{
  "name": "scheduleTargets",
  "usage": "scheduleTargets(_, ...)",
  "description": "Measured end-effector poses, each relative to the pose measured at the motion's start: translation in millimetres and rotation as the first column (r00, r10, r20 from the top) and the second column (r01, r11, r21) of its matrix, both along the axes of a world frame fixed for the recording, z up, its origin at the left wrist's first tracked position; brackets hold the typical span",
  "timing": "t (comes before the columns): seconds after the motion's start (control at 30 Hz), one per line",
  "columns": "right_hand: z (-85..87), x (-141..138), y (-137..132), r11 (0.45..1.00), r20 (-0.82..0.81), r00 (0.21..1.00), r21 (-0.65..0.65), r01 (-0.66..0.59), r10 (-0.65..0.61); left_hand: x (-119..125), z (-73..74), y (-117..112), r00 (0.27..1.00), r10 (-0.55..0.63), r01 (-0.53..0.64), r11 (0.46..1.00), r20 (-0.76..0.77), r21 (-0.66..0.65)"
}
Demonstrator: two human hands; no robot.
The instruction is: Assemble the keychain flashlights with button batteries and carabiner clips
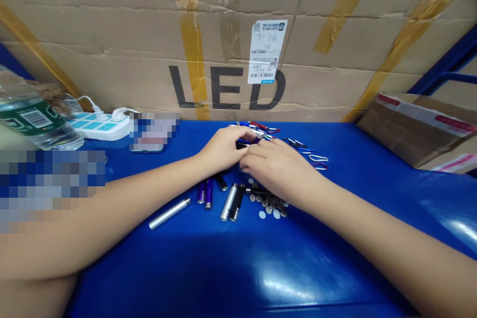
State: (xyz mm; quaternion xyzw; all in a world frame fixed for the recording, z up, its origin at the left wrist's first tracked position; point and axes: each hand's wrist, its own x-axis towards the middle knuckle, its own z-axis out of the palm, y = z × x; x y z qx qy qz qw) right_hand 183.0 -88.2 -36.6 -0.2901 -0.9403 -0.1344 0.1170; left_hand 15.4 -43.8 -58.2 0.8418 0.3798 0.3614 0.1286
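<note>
My left hand [223, 146] and my right hand [278, 164] meet over the middle of the table, fingers curled close together. Something small and dark shows between them, mostly hidden by the fingers. Just below lie penlight-like metal tubes: a silver tube [228, 202] beside a black tube [237, 203], purple tubes [208, 195], and another silver tube [169, 214] off to the left. A pile of button cells [274, 202] and white discs [276, 214] spreads under my right wrist. Behind the hands are coloured carabiner clips [318, 158] and thin metal pieces.
A large cardboard box [141, 59] marked LED walls off the back of the blue table [208, 268]. At left stand a water bottle [35, 117], a power strip [99, 126] with plugs, and a blurred-out phone [152, 134]. A smaller carton [421, 129] sits at right.
</note>
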Motion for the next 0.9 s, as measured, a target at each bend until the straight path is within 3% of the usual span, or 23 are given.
scheduleTargets(0.23, 5.8, 39, 17, 0.988, -0.389, 0.909, -0.063, 0.138, -0.152, 1, -0.6, -3, 0.997, -0.020, 0.020, 1.000, -0.078, -0.003)
scheduleTargets(0.4, -5.1, 40, 25, 0.981, -0.438, 0.883, -0.164, 0.108, -0.170, 0, -1.7, -3, 0.991, -0.041, 0.050, 0.997, -0.129, 0.067)
scheduleTargets(0.6, -7.0, 41, 27, 0.961, -0.472, 0.842, -0.208, 0.184, -0.263, 1, 0.5, -6, 0.983, -0.104, 0.122, 0.986, -0.152, 0.111)
scheduleTargets(0.9, -8.0, 38, 23, 0.964, -0.518, 0.821, -0.230, 0.135, -0.239, 1, 0.1, -6, 0.981, -0.092, 0.112, 0.987, -0.171, 0.114)
